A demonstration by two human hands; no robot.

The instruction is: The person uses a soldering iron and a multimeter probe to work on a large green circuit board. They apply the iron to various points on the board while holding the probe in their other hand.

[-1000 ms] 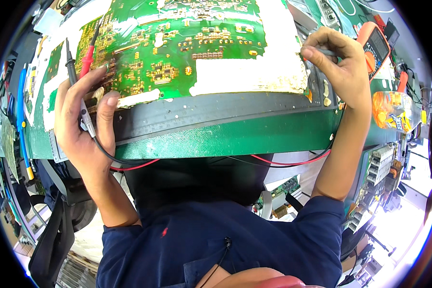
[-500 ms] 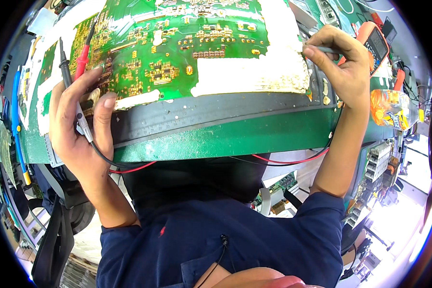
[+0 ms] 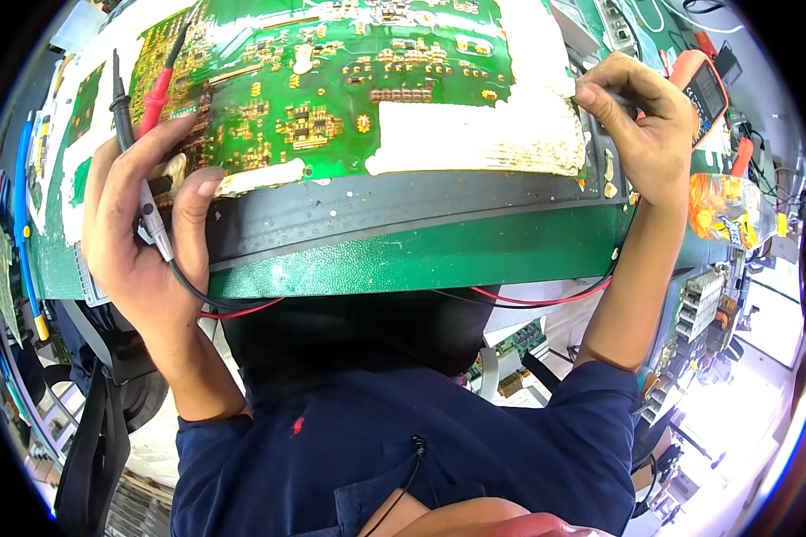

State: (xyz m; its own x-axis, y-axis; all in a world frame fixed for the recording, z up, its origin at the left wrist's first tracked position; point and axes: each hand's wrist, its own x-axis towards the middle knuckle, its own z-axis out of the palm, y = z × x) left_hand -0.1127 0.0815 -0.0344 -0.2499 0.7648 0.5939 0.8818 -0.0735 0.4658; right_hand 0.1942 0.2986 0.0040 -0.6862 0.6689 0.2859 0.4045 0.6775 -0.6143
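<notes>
My left hand (image 3: 143,215) holds two multimeter probes, a red one (image 3: 158,97) and a black one (image 3: 121,107), pointing up over the board's left part. Its thumb and forefinger are curled beside the board's near edge. A large green circuit board (image 3: 251,98), with copper-coloured parts and thick white coating (image 3: 475,139) over some areas, lies in front of me. At the board's right edge, my right hand (image 3: 645,125) is closed in a pinch, its fingertips against the white rim. Whatever sits between those fingertips is hidden.
Under the board lies a dark grey plate with ruler marks (image 3: 331,219) on a green mat (image 3: 403,255). A red-orange multimeter (image 3: 698,89) stands beyond my right hand, near a clear and orange plastic packet (image 3: 730,210). Red and black leads (image 3: 546,300) hang below the table's front edge.
The board sits slightly farther right in the picture, and my left hand slightly farther left. A slim grey thing that showed in my right hand is no longer distinct. Both hands keep their grips.
</notes>
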